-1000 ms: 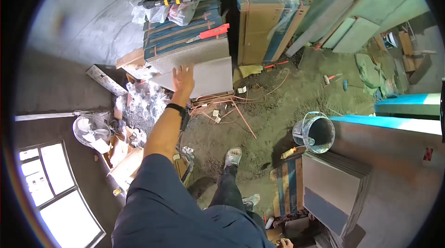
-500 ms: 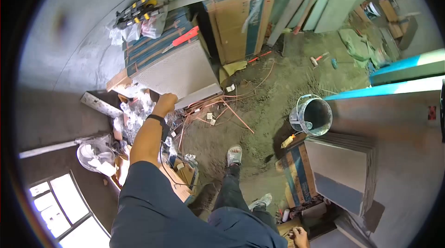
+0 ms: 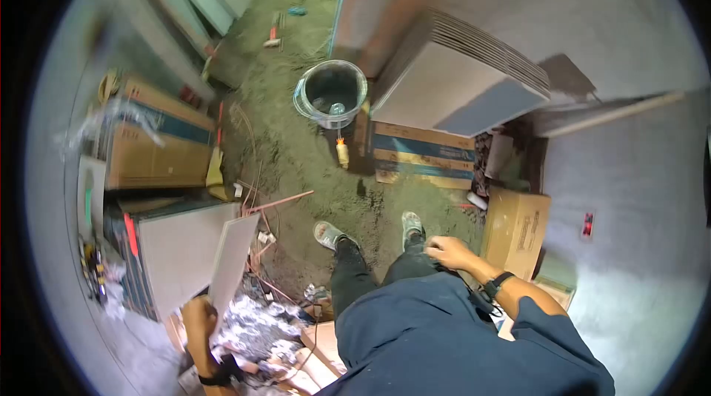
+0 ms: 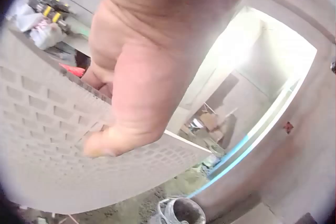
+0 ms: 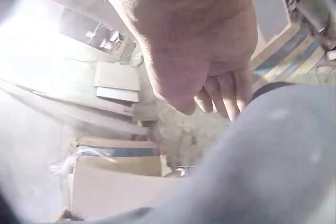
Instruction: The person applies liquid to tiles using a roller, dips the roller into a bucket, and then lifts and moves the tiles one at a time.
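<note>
In the head view, my left hand (image 3: 198,318) holds the edge of a pale tile (image 3: 235,252), which stands tilted beside the tile stack (image 3: 178,240) at the lower left. The left wrist view shows the thumb of my left hand (image 4: 131,98) across the tile's patterned face (image 4: 52,145), the fingers mostly hidden behind its edge. My right hand (image 3: 450,253) hangs over the right thigh, fingers loosely bent and holding nothing. From the right wrist, the same hand (image 5: 199,56) shows relaxed fingers near the dark clothing. A red-handled tool (image 3: 131,235) rests at the stack's far side.
A bucket (image 3: 331,92) stands ahead, with a yellow roller (image 3: 342,153) beside it. More tiles (image 3: 452,89) lean at the right wall, near a carton (image 3: 516,233). Pink straps (image 3: 281,201) and crumpled plastic (image 3: 255,333) lie on the floor near my feet.
The head view has swung to the right. The held tile has come up from lying near the stack to a steep tilt. My right hand has come further into view.
</note>
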The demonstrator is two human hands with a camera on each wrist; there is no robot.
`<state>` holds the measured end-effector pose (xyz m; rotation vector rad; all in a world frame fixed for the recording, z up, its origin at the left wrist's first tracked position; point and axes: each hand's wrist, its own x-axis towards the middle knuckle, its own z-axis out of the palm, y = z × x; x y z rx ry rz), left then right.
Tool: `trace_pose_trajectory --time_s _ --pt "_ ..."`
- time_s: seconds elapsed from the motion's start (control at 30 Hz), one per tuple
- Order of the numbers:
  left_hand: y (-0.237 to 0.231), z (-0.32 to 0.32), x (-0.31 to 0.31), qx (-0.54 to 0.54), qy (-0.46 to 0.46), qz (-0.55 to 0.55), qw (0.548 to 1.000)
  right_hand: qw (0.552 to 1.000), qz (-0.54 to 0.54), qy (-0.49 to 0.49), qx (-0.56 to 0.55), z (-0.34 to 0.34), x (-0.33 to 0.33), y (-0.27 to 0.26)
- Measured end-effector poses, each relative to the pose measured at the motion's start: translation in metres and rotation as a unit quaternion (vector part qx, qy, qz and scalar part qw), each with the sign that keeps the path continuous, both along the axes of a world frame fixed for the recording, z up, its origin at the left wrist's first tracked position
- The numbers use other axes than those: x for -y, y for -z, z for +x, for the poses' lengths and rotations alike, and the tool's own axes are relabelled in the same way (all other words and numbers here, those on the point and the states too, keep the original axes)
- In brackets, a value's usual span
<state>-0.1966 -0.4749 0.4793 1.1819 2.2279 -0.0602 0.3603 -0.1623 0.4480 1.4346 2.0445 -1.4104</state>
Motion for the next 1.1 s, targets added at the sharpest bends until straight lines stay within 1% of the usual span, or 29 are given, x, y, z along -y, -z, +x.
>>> trace_pose_trajectory --time_s 0.03,0.07,0.1,0.13,0.17,0.2,0.23,0.27,0.3,0.33,0.37,0.4,0.5,0.53,0.57,0.63,0.67,0.7,0.77,0.8,0.83,0.87,0.9,0.93,0.97,1.03,1.07,1.1 --pt "0.004 0.013 -0.004 -0.048 0.049 -0.011 0.998 0.999 -0.028 0.020 -0.007 -0.011 0.003 0.013" --pt "-0.013 0.036 -0.029 -0.067 0.096 -0.002 0.993 0.999 -0.041 0.008 -0.030 -0.031 0.003 0.008" --pt "-0.021 0.056 -0.041 -0.047 0.113 0.005 0.992 0.996 -0.040 -0.008 -0.084 -0.037 0.011 0.015" --pt "-0.025 0.074 -0.057 -0.051 0.135 0.012 0.989 0.990 -0.082 0.007 -0.113 -0.053 0.011 -0.003" --pt "-0.030 0.093 -0.073 -0.053 0.157 0.018 0.986 0.982 -0.112 -0.001 -0.152 -0.057 0.019 0.010" --pt "-0.041 0.117 -0.093 -0.048 0.168 0.000 0.985 0.977 -0.128 0.015 -0.171 -0.065 0.025 -0.002" --pt "-0.050 0.135 -0.111 -0.043 0.178 -0.019 0.983 0.952 -0.208 0.045 -0.222 -0.068 0.032 0.002" --pt "-0.043 0.146 -0.120 -0.034 0.211 -0.012 0.977 0.910 -0.322 0.122 -0.232 -0.072 0.041 -0.003" --pt "-0.060 0.171 -0.145 -0.020 0.263 0.017 0.964 0.879 -0.414 0.087 -0.220 -0.072 0.040 0.002" --pt "-0.054 0.187 -0.155 0.002 0.279 0.015 0.960 0.862 -0.432 0.130 -0.231 -0.071 0.044 -0.007" --pt "-0.047 0.204 -0.165 0.023 0.294 0.012 0.956 0.820 -0.488 0.173 -0.246 -0.062 0.041 -0.015" --pt "-0.063 0.235 -0.191 0.030 0.347 0.030 0.937 0.790 -0.515 0.205 -0.262 -0.049 0.036 -0.022" --pt "-0.078 0.320 -0.247 0.026 0.452 0.048 0.890 0.694 -0.570 0.308 -0.314 0.002 0.017 -0.032" --pt "-0.082 0.350 -0.270 0.021 0.477 0.010 0.879 0.673 -0.573 0.347 -0.315 0.022 0.010 -0.033" --pt "-0.084 0.378 -0.290 0.008 0.494 0.003 0.869 0.654 -0.564 0.385 -0.325 0.045 0.002 -0.036" --pt "-0.075 0.433 -0.330 -0.002 0.532 -0.016 0.846 0.636 -0.504 0.460 -0.361 0.093 -0.018 -0.042" --pt "-0.072 0.457 -0.352 -0.011 0.569 -0.012 0.822 0.630 -0.457 0.509 -0.367 0.109 -0.028 -0.046" --pt "-0.069 0.481 -0.370 -0.015 0.604 -0.014 0.797 0.615 -0.432 0.550 -0.364 0.128 -0.034 -0.040" --pt "-0.064 0.525 -0.402 0.000 0.626 0.033 0.779 0.571 -0.403 0.601 -0.388 0.170 -0.052 -0.040" --pt "-0.064 0.547 -0.414 -0.016 0.648 0.029 0.761 0.544 -0.388 0.633 -0.390 0.187 -0.059 -0.044" --pt "-0.065 0.567 -0.426 -0.033 0.672 0.023 0.740 0.530 -0.371 0.645 -0.405 0.204 -0.063 -0.045" --pt "-0.064 0.583 -0.436 -0.037 0.672 0.023 0.739 0.508 -0.359 0.657 -0.426 0.220 -0.068 -0.044" --pt "-0.062 0.597 -0.443 -0.021 0.677 0.059 0.734 0.481 -0.350 0.670 -0.443 0.233 -0.068 -0.042" --pt "-0.062 0.612 -0.452 -0.005 0.679 0.096 0.728 0.465 -0.324 0.686 -0.457 0.243 -0.074 -0.047" --pt "-0.067 0.626 -0.465 0.015 0.683 0.124 0.720 0.457 -0.306 0.700 -0.456 0.256 -0.083 -0.057" --pt "-0.069 0.649 -0.483 0.037 0.678 0.192 0.708 0.445 -0.287 0.697 -0.484 0.275 -0.094 -0.061" --pt "-0.069 0.657 -0.490 0.037 0.679 0.190 0.708 0.440 -0.302 0.699 -0.476 0.286 -0.101 -0.061" --pt "-0.069 0.666 -0.499 0.044 0.674 0.164 0.719 0.430 -0.279 0.703 -0.494 0.292 -0.110 -0.064"
